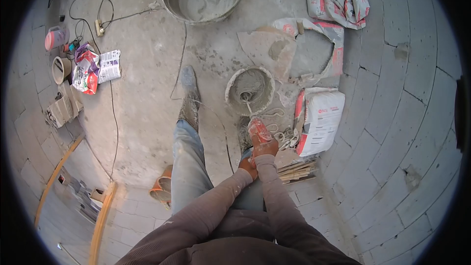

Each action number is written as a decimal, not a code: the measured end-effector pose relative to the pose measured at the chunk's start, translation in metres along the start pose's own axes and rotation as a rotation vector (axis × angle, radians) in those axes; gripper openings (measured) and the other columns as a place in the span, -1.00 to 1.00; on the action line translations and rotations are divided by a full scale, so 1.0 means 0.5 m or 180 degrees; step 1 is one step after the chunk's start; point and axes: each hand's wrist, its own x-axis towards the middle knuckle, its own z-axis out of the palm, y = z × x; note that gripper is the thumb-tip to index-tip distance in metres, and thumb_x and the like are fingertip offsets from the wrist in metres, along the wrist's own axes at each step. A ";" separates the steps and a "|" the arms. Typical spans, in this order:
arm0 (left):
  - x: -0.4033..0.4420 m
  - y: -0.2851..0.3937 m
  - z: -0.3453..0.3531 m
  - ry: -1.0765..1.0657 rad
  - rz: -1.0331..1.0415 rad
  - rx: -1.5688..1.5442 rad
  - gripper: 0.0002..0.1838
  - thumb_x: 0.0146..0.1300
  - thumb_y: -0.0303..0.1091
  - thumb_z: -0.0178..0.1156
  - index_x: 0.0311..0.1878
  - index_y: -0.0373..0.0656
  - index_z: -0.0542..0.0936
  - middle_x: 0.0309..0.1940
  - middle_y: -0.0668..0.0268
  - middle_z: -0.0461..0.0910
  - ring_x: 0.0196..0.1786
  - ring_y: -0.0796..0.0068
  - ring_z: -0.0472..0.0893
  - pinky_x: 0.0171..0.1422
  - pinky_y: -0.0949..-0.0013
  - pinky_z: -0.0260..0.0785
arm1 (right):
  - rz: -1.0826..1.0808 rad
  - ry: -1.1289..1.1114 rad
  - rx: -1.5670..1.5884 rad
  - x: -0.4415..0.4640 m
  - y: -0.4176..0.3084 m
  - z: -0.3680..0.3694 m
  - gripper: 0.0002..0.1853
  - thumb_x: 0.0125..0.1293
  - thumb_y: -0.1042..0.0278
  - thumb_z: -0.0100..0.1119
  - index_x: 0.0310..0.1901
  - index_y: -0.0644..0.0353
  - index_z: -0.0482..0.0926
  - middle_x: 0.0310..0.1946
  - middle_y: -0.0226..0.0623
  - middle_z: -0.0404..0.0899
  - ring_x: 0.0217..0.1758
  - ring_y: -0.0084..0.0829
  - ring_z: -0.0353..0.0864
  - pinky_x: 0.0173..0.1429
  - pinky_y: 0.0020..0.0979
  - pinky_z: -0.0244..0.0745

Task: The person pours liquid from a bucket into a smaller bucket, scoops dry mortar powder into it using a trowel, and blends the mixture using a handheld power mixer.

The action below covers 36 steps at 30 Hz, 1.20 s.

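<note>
A red, mortar-splashed mixing drill [260,129] points forward, its shaft reaching down into a bucket [229,99] of wet grey mortar [248,82]. My right hand [265,147] is closed around the drill's body. Just behind it and to the left, my left hand [248,166] is also closed, gripping the rear part of the drill, which is mostly hidden by the hands. The paddle end sits inside the mortar.
A large tub [169,0] of grey mix stands ahead. To the right are a torn-open cement bag [338,54] and a full mortar bag [325,121]. Wooden strips [297,172] lie by the block wall [387,118]. A black cable [116,132] crosses the floor on the left.
</note>
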 end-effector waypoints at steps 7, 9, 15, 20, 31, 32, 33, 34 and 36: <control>-0.059 0.200 -0.060 0.0645 0.0459 0.0408 -0.48 0.10 -0.19 0.30 0.07 -0.31 0.49 -0.13 0.04 0.64 -0.03 0.11 0.63 0.10 0.25 0.44 | -0.0315 -0.0098 -0.0350 0.011 -0.166 0.012 -0.59 -0.11 0.22 0.42 -0.22 0.29 0.64 -0.34 -0.08 0.69 -0.25 -0.17 0.71 -0.12 -0.28 0.56; -0.076 0.334 -0.060 0.0738 0.0383 0.0892 -0.49 0.10 -0.21 0.30 0.07 -0.30 0.49 -0.12 0.06 0.64 -0.03 0.14 0.63 0.08 0.26 0.44 | -0.0196 -0.0112 -0.0338 0.040 -0.208 -0.007 -0.58 -0.11 0.22 0.41 -0.21 0.28 0.64 -0.36 -0.10 0.69 -0.26 -0.17 0.71 -0.13 -0.26 0.57; 0.042 0.306 0.000 0.0094 0.0643 0.0294 -0.38 0.02 -0.14 0.35 0.11 -0.32 0.47 -0.08 -0.01 0.62 0.04 0.14 0.60 0.15 0.27 0.41 | -0.0183 0.0273 -0.0516 0.103 -0.212 -0.061 -0.55 -0.09 0.21 0.41 -0.17 0.33 0.63 -0.36 -0.07 0.69 -0.27 -0.19 0.70 -0.11 -0.30 0.56; 0.036 0.240 0.026 0.0419 0.0032 0.1381 -0.32 -0.04 -0.22 0.40 0.09 -0.46 0.43 -0.09 -0.11 0.59 0.02 0.10 0.59 0.13 0.29 0.41 | -0.0436 0.0154 0.0419 0.100 -0.098 -0.068 -0.51 -0.09 0.22 0.42 -0.11 0.36 0.63 -0.27 -0.05 0.69 -0.24 -0.19 0.70 -0.09 -0.30 0.55; -0.022 0.056 -0.042 0.0413 0.0177 0.1078 -0.31 0.01 -0.08 0.34 0.11 -0.40 0.45 -0.07 -0.13 0.58 0.09 0.04 0.56 0.16 0.24 0.40 | -0.0167 -0.0018 0.0048 -0.003 -0.073 0.000 -0.54 -0.12 0.21 0.45 -0.20 0.35 0.62 -0.33 -0.05 0.67 -0.26 -0.17 0.69 -0.11 -0.29 0.54; -0.051 0.132 -0.058 0.0658 -0.0036 0.0821 -0.33 -0.01 -0.08 0.36 0.08 -0.39 0.48 -0.10 -0.12 0.60 0.07 0.03 0.57 0.15 0.23 0.41 | -0.0242 -0.0135 0.0259 0.005 -0.085 0.008 -0.58 -0.10 0.23 0.44 -0.19 0.27 0.65 -0.32 -0.09 0.69 -0.24 -0.18 0.70 -0.09 -0.30 0.55; -0.069 0.204 -0.068 0.0669 -0.0032 0.0829 -0.33 -0.01 -0.08 0.36 0.08 -0.39 0.48 -0.10 -0.12 0.60 0.07 0.03 0.57 0.15 0.23 0.41 | -0.0246 -0.0141 0.0271 0.020 -0.096 0.014 -0.58 -0.10 0.23 0.44 -0.19 0.27 0.65 -0.32 -0.09 0.69 -0.24 -0.18 0.70 -0.09 -0.30 0.55; -0.084 0.274 -0.072 0.0665 0.0037 0.0815 -0.34 -0.02 -0.09 0.37 0.05 -0.39 0.49 -0.12 -0.11 0.61 0.07 0.03 0.57 0.14 0.23 0.41 | -0.0083 -0.0076 0.0189 0.039 -0.105 0.015 -0.58 -0.11 0.23 0.44 -0.20 0.29 0.64 -0.34 -0.10 0.69 -0.25 -0.20 0.70 -0.10 -0.31 0.55; -0.055 0.303 -0.062 0.0661 0.0114 0.0798 -0.35 -0.04 -0.09 0.38 0.02 -0.40 0.51 -0.15 -0.10 0.62 0.06 0.02 0.58 0.14 0.23 0.42 | 0.0072 -0.0009 0.0106 0.078 -0.118 0.006 -0.58 -0.11 0.24 0.45 -0.20 0.30 0.64 -0.35 -0.11 0.69 -0.27 -0.22 0.70 -0.11 -0.32 0.55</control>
